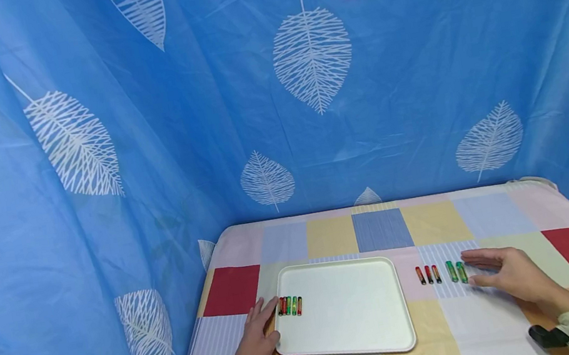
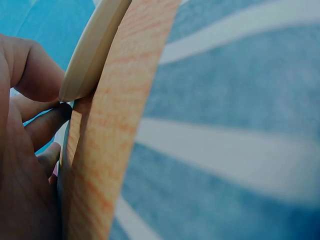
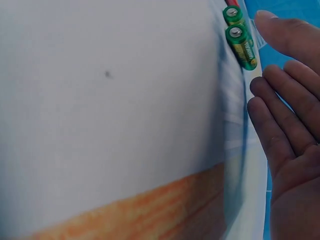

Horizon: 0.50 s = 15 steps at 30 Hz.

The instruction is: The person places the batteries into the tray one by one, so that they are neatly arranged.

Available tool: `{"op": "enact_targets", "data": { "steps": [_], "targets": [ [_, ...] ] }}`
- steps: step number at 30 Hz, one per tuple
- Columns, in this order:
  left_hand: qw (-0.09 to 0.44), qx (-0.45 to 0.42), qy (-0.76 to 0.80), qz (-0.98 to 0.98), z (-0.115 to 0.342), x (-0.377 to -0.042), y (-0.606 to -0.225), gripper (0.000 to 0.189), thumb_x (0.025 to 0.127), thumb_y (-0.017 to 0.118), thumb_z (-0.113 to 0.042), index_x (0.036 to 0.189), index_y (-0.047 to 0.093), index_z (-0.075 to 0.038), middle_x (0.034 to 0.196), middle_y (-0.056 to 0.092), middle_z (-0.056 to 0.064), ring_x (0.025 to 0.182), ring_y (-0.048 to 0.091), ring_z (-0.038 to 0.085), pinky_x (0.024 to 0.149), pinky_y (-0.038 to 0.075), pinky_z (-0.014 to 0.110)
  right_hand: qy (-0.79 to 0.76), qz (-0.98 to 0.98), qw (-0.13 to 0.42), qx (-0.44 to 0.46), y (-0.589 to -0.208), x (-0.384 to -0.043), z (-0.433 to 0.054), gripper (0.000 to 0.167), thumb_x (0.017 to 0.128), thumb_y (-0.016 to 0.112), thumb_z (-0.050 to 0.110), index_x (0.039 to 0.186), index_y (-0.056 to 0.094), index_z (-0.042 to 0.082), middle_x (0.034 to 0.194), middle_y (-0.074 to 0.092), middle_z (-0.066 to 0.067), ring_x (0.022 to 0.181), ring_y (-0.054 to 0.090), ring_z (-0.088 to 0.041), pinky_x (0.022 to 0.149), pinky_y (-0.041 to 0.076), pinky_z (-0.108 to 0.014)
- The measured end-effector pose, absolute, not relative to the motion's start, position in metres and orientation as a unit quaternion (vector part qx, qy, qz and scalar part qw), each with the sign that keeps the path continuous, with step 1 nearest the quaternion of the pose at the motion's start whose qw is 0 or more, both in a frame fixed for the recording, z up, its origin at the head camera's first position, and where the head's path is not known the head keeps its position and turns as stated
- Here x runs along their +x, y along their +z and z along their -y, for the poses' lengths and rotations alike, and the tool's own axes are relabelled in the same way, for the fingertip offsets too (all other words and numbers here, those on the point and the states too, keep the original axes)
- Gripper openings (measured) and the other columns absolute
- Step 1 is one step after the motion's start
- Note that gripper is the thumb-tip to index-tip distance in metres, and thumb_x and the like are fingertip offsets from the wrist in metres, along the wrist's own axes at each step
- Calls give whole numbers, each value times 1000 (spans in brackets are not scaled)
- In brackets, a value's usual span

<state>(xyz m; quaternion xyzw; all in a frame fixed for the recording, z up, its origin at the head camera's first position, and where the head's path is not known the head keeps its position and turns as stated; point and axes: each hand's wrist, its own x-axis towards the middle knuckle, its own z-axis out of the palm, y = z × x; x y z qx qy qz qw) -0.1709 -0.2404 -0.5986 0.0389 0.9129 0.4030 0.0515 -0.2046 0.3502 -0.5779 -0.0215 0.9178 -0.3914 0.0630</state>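
My left hand (image 1: 254,342) lies at the left rim of the white tray (image 1: 352,318), its fingers extended and its fingertips right at the edge. In the left wrist view the thumb (image 2: 42,75) meets the tray's rim (image 2: 92,55). Just inside that rim stands a row of several small red and green batteries (image 1: 292,305). Right of the tray, my right hand (image 1: 516,275) is spread beside two green batteries (image 1: 457,271), with thumb and fingers apart. The right wrist view shows a gap between this hand and the nearer green battery (image 3: 241,47).
Three red-and-black batteries (image 1: 428,274) lie between the tray and the green ones. A patchwork cloth (image 1: 475,321) covers the table. Blue curtains (image 1: 394,88) with white leaf prints hang behind the table and along both sides.
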Motion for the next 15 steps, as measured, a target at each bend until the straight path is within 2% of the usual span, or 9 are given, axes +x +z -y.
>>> {"op": "enact_targets", "data": {
  "steps": [3, 5, 7, 9, 11, 13, 15],
  "targets": [
    [51, 40, 403, -913, 240, -171, -598, 80, 88, 71, -11, 165, 51, -19, 176, 35, 22, 167, 19, 50, 131, 12, 78, -388, -919, 65, -23, -580, -206, -349, 78, 85, 93, 42, 148, 68, 4, 148, 70, -20, 138, 66, -44, 102, 64, -42],
    [51, 41, 404, -913, 240, -171, -598, 80, 88, 71, -11, 165, 51, -19, 176, 36, 22, 167, 20, 49, 131, 11, 78, -382, -921, 63, -30, -581, -208, -348, 77, 85, 93, 41, 148, 68, 4, 149, 69, -20, 139, 65, -46, 108, 60, -55],
    [51, 40, 403, -913, 240, -171, -597, 81, 88, 72, -11, 166, 51, -19, 176, 36, 21, 167, 20, 49, 131, 12, 78, -379, -923, 59, -39, -581, -209, -347, 76, 85, 93, 39, 148, 68, 5, 149, 69, -20, 139, 64, -47, 111, 55, -62],
    [51, 39, 404, -913, 240, -170, -597, 82, 87, 73, -11, 166, 51, -19, 176, 36, 22, 167, 20, 50, 130, 14, 79, -375, -924, 52, -52, -581, -210, -346, 74, 85, 94, 38, 147, 69, 6, 148, 70, -19, 139, 65, -45, 110, 60, -51],
    [53, 37, 405, -912, 239, -170, -596, 82, 87, 73, -11, 166, 51, -20, 176, 35, 22, 166, 19, 51, 129, 15, 80, -374, -924, 41, -66, -583, -211, -346, 71, 84, 94, 36, 145, 71, 7, 146, 72, -17, 135, 69, -40, 104, 61, -31],
    [53, 36, 406, -912, 239, -170, -596, 82, 87, 73, -11, 166, 51, -20, 176, 34, 22, 166, 19, 51, 128, 15, 81, -371, -925, 29, -81, -585, -213, -346, 68, 84, 95, 33, 142, 73, 7, 143, 74, -15, 130, 73, -27, 97, 54, -14],
    [54, 35, 406, -912, 239, -170, -596, 81, 88, 72, -11, 166, 51, -20, 177, 34, 22, 166, 19, 51, 129, 14, 81, -365, -927, 19, -86, -587, -213, -346, 65, 83, 96, 31, 140, 75, 9, 141, 76, -12, 125, 74, -14, 92, 47, -5]
  ]
}}
